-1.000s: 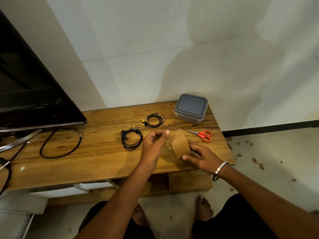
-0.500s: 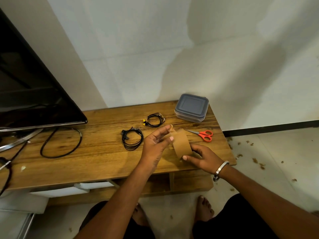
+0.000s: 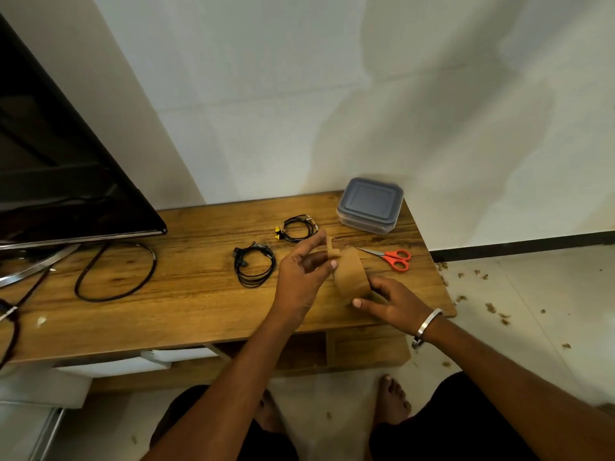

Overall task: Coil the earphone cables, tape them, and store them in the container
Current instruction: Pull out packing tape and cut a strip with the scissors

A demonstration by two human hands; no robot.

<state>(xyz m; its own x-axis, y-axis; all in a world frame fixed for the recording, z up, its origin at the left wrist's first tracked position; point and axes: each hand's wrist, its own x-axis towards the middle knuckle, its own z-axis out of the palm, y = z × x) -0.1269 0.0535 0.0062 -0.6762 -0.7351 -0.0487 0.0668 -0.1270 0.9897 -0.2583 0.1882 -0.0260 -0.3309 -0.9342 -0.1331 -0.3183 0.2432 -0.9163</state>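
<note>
Already two black earphone cables lie coiled on the wooden surface (image 3: pixel 186 294): the larger coil (image 3: pixel 254 265) to the left, a smaller coil with yellow tips (image 3: pixel 297 225) behind it, neither visibly taped. Just right, the left hand (image 3: pixel 301 277) pinches the free end of the brown tape roll (image 3: pixel 351 277), which the right hand (image 3: pixel 394 302) grips. Beyond lie orange-handled scissors (image 3: pixel 391 256) and the grey lidded plastic container (image 3: pixel 370 204), closed. Taping and storing seem left.
</note>
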